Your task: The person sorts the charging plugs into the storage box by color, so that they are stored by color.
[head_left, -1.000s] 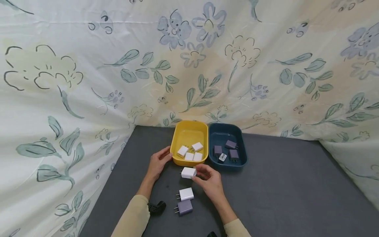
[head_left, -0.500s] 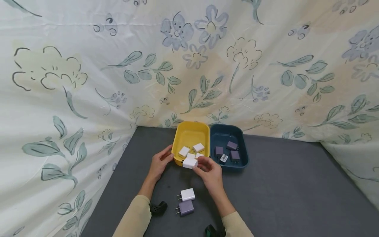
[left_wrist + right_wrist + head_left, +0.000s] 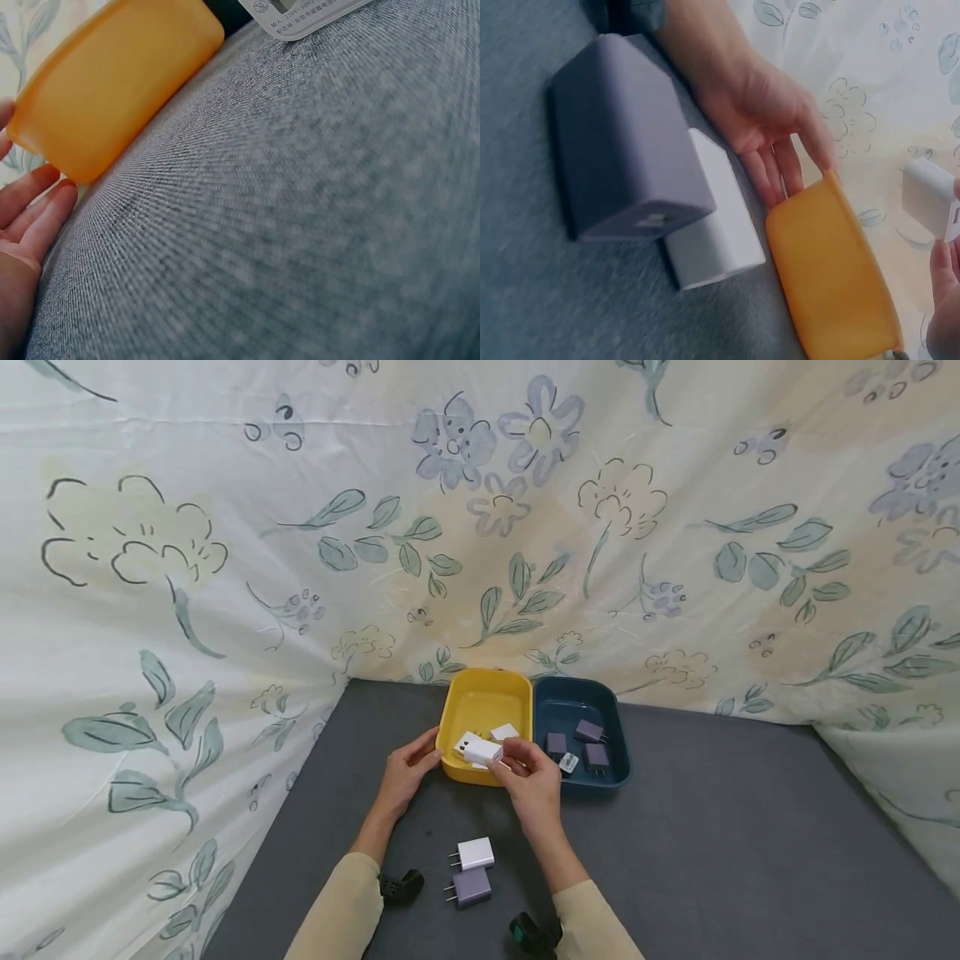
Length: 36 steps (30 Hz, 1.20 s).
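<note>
My right hand (image 3: 534, 781) pinches a white charger plug (image 3: 482, 748) by its right end, just above the yellow tray (image 3: 486, 693). The plug's prongs point left. In the right wrist view the white block hangs above the tray's rim, between my fingertips (image 3: 941, 262). My left hand (image 3: 406, 775) touches the outer left side of the yellow tray, its fingers (image 3: 45, 217) fairly straight against the lower wall and the thumb at the rim. Other white chargers lie in the tray, partly hidden behind the held one.
A dark blue tray (image 3: 576, 692) adjoins the yellow one on the right, with several purple chargers (image 3: 596, 757) and a small white-faced one (image 3: 568, 763) inside. On the grey cloth in front lie a white charger (image 3: 474, 853) and a purple charger (image 3: 471, 887), close together.
My right hand has carried the white charger away from me, from in front of the yellow tray to above it, and tilted it. My left hand stays at the tray's side.
</note>
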Each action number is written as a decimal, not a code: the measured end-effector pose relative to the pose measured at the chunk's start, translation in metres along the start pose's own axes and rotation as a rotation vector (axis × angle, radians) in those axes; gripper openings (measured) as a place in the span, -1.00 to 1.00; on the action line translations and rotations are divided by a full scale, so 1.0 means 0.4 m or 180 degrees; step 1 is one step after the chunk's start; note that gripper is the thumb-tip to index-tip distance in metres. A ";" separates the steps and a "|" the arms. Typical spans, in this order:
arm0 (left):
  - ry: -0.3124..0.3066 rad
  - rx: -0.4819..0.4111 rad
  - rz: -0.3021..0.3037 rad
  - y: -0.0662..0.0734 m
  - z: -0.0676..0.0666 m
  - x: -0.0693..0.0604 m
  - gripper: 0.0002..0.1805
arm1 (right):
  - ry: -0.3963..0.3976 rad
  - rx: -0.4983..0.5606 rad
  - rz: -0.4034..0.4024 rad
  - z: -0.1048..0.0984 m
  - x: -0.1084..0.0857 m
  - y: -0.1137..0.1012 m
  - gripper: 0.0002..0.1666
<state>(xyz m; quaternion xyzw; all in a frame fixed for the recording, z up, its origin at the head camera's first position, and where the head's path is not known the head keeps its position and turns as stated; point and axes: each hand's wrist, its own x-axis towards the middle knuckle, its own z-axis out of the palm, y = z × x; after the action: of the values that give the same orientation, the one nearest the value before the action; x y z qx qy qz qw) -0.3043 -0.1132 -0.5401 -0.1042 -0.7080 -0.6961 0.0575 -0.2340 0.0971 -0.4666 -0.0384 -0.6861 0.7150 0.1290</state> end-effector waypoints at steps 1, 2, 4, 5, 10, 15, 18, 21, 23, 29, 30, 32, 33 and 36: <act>0.0006 0.0015 0.0033 -0.001 0.001 0.000 -0.47 | 0.0016 -0.0008 0.0009 0.003 0.002 -0.002 -0.58; 0.0009 0.0026 0.0052 -0.002 0.001 -0.001 -0.48 | 0.0029 0.0004 0.0010 0.006 0.003 -0.005 -0.58; 0.0012 0.0055 0.0071 -0.003 0.003 -0.001 -0.48 | 0.0052 0.0021 0.0002 0.013 0.007 -0.010 -0.58; 0.0006 0.0065 0.0069 -0.003 0.003 -0.001 -0.48 | 0.0062 0.0021 0.0001 0.016 0.009 -0.014 -0.58; -0.0040 0.0076 -0.0080 0.001 0.001 -0.003 -0.46 | 0.0091 -0.0018 -0.0016 0.034 0.016 -0.031 -0.59; -0.0014 0.0083 -0.0166 0.001 -0.001 -0.004 -0.48 | 0.0111 0.0022 -0.0054 0.055 0.024 -0.041 -0.59; 0.0008 0.0041 -0.0151 -0.002 0.001 -0.003 -0.49 | 0.0053 -0.0055 -0.0060 0.065 0.033 -0.037 -0.53; -0.0011 0.0017 -0.0139 -0.005 0.004 -0.004 -0.49 | 0.0076 -0.0209 -0.0011 0.063 0.035 -0.025 -0.49; -0.0037 0.0011 -0.0139 -0.006 0.006 -0.005 -0.48 | 0.0145 -0.0280 0.0009 0.055 0.033 -0.013 -0.52; -0.0015 -0.0028 -0.0082 -0.004 0.005 -0.001 -0.48 | 0.0253 -0.0464 -0.0103 0.015 0.027 0.013 -0.72; -0.0005 -0.0022 -0.0078 -0.003 0.004 0.001 -0.48 | 0.0260 -0.0513 -0.0094 0.009 0.026 0.015 -0.75; 0.0003 -0.0012 -0.0080 -0.001 0.003 0.002 -0.48 | 0.0269 -0.0570 -0.0060 -0.002 0.024 0.022 -0.80; 0.0003 -0.0002 -0.0081 -0.001 0.002 0.003 -0.48 | 0.0265 -0.0579 -0.0039 -0.005 0.024 0.026 -0.82; -0.0002 0.0021 -0.0109 0.002 -0.001 0.004 -0.47 | 0.0225 -0.0606 -0.0005 -0.013 0.021 0.034 -0.84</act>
<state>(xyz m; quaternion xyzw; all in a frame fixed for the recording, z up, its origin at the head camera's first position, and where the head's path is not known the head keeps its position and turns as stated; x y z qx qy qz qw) -0.3055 -0.1136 -0.5390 -0.0920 -0.7120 -0.6946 0.0457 -0.2428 0.1037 -0.4794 -0.0753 -0.7459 0.6447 0.1494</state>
